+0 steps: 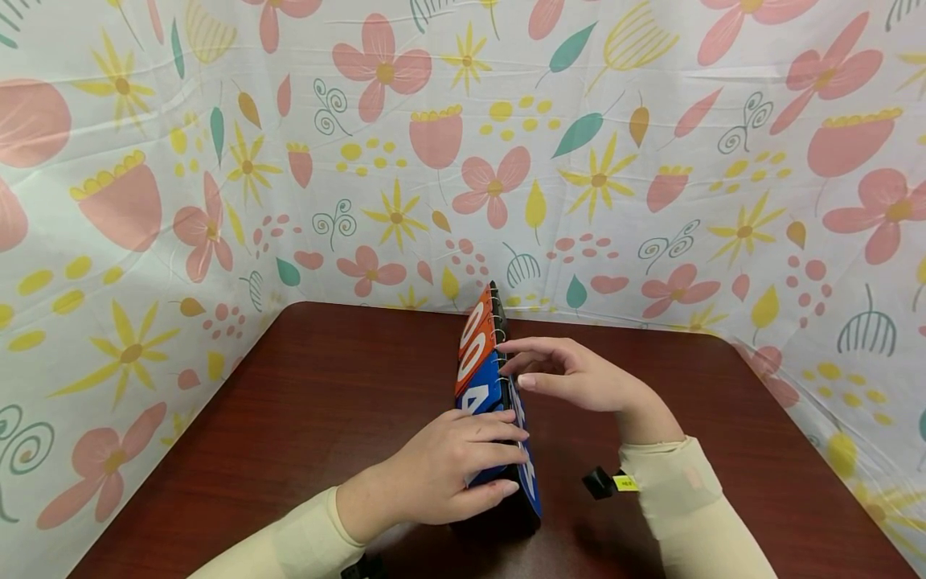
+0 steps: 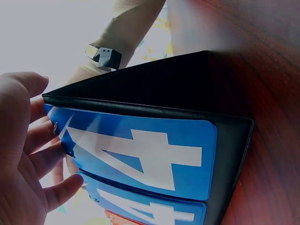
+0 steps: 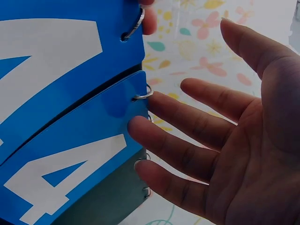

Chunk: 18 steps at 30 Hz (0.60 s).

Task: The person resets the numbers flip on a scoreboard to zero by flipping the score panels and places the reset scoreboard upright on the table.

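Observation:
A tabletop flip scoreboard [image 1: 481, 394] stands like a tent on the table, its ridge pointing away from me. Red cards with 00 and blue cards with 4 hang on its left face. The left wrist view shows large blue 4 cards [image 2: 154, 154] on metal rings. My left hand [image 1: 463, 462] rests over the ridge at the near end, fingers laid across the top. On the right face, blue 4 cards [image 3: 89, 154] hang beside a bare dark panel. My right hand [image 1: 579, 378] is at that side, its spread fingertips touching the ringed card edge near the ridge.
The scoreboard stands on a dark reddish-brown table [image 1: 347, 362]. Behind and to the sides hangs a white cloth [image 1: 448, 209] with flower prints. A small black device with a yellow tag [image 1: 625, 483] sits at my right wrist.

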{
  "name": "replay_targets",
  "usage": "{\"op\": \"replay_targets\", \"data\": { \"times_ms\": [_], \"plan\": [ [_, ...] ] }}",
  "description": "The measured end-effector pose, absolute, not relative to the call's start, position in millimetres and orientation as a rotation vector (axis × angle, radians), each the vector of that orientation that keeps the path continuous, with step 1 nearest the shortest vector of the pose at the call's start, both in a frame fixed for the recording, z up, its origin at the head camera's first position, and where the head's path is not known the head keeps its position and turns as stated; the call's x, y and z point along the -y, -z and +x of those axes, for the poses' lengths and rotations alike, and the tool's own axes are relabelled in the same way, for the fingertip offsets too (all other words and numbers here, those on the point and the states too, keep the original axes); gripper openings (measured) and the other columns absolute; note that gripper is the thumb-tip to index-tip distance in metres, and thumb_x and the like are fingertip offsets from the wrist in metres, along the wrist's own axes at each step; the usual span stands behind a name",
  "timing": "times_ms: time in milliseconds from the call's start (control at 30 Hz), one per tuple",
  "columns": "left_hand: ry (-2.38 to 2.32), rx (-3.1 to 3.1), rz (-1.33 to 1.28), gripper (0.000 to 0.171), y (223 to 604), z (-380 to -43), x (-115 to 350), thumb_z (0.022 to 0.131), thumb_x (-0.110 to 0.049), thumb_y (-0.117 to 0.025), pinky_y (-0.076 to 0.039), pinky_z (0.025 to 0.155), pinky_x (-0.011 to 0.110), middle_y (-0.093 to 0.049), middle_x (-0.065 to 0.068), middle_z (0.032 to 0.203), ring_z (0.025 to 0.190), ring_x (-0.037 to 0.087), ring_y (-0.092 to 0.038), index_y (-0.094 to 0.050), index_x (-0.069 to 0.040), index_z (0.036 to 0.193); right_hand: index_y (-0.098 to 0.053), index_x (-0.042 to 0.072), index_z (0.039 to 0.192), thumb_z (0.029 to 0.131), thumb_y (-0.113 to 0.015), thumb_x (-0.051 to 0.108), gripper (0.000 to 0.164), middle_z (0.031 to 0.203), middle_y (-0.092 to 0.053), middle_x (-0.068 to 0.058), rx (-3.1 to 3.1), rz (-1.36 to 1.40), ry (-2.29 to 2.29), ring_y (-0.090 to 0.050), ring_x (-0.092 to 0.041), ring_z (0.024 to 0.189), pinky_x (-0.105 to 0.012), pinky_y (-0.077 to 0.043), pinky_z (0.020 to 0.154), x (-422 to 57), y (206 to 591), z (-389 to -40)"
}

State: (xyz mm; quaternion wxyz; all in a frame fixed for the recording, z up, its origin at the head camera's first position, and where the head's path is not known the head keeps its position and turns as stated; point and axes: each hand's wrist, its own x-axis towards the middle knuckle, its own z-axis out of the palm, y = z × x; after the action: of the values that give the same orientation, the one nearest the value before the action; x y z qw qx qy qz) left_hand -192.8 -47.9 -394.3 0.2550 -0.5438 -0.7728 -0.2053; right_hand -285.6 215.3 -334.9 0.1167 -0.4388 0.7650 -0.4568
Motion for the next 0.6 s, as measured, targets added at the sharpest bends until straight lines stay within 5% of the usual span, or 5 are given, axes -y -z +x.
{"op": "replay_targets", "data": {
  "times_ms": [433,600],
  "plan": [
    [0.528,2.076,-1.471,0.033,393.3,-193.0,47.4,0.103,-0.036,-0.063,-0.047,0.113,0.037,-0.074,0.0,0.136,0.143,0.018,-0.061,-0.081,-0.016,0.124,-0.064,-0.002,0.146,0.104,-0.064,0.015,0.045,0.133,-0.074,-0.015,-2.304,-1.301,1.287,-0.072,-0.033,0.122,-0.042,-0.058,0.098,-211.9,338.9,-285.5],
    [0.514,2.073,-1.471,0.033,393.6,-193.4,47.1,0.103,-0.036,-0.063,-0.048,0.112,0.037,-0.073,-0.001,0.136,0.142,0.017,-0.062,-0.081,-0.017,0.124,-0.075,0.003,0.136,0.102,-0.068,0.023,0.04,0.151,-0.063,-0.015,-2.365,-1.314,1.19,-0.058,-0.037,0.141,-0.054,-0.052,0.106,-208.8,340.9,-282.6]
  ]
}}
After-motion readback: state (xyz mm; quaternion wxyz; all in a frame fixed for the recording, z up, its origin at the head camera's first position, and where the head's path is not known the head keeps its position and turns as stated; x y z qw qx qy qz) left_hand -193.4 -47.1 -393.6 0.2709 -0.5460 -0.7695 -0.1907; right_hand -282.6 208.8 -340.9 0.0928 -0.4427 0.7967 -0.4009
